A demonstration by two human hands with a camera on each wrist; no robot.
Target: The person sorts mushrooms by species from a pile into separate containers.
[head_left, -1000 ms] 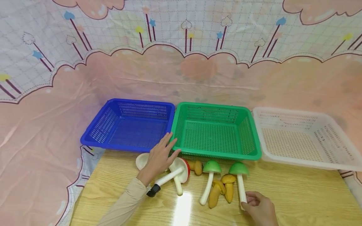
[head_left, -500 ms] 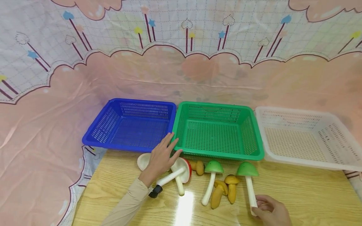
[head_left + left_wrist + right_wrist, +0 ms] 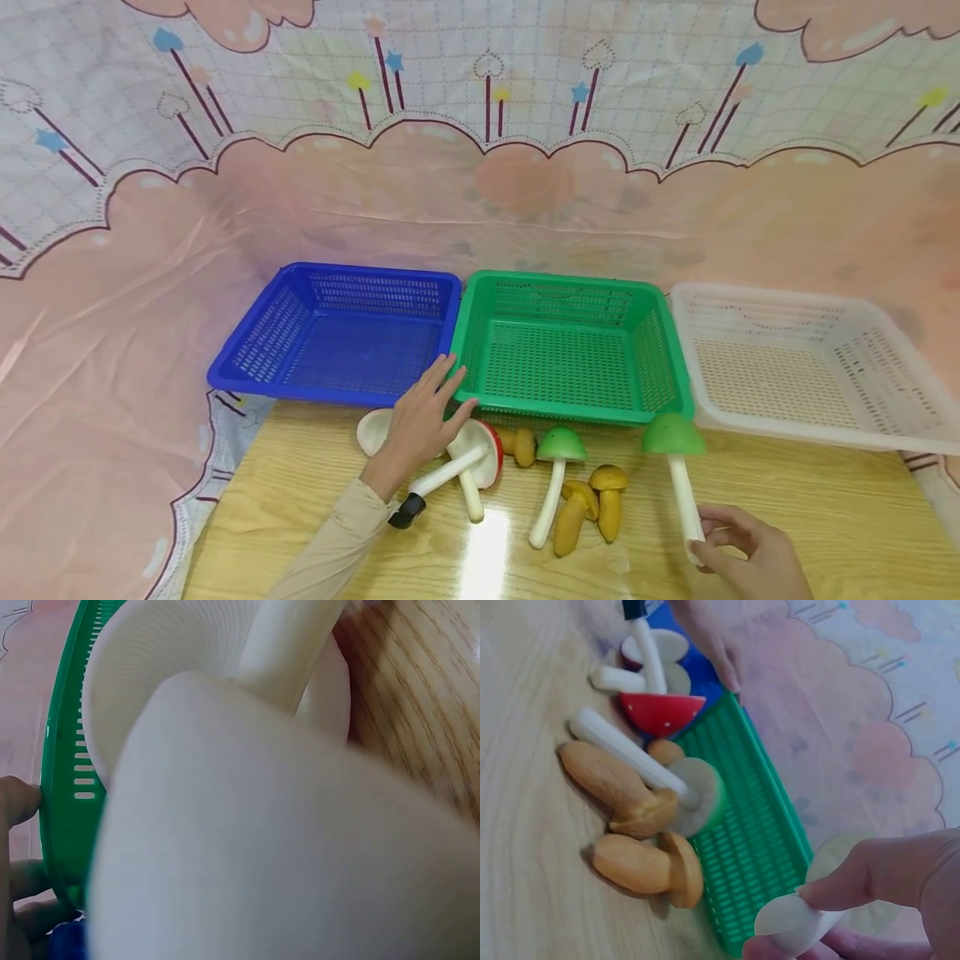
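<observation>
Sorting toy mushrooms at the bench, pick-up stage. The right hand [image 3: 750,554], near the front edge of the bench [image 3: 825,508] toward its right end, pinches the white stem of a green-capped mushroom [image 3: 678,467] between thumb and curled fingers; the cap points toward the front right corner of the green basket [image 3: 570,350] and appears to be tilted up off the wood, though contact at the cap cannot be told for certain. The left hand [image 3: 420,421] lies with straight, spread fingers, fingertips touching the front left corner of the green basket where it meets the blue basket [image 3: 337,333]; it holds nothing and rests over a white mushroom cap [image 3: 372,429], just beside a red-capped mushroom [image 3: 480,454]. A second green-capped mushroom [image 3: 553,479] and three yellow-brown mushrooms [image 3: 592,504] lie along the middle of the bench, in front of the green basket. A white basket [image 3: 802,367] stands at the back right. Judgement: the step in hand is the lifting of one green mushroom; the next move calls for raising it clear of the basket rim while the pinch on the stem keeps the heavy cap from swinging.
</observation>
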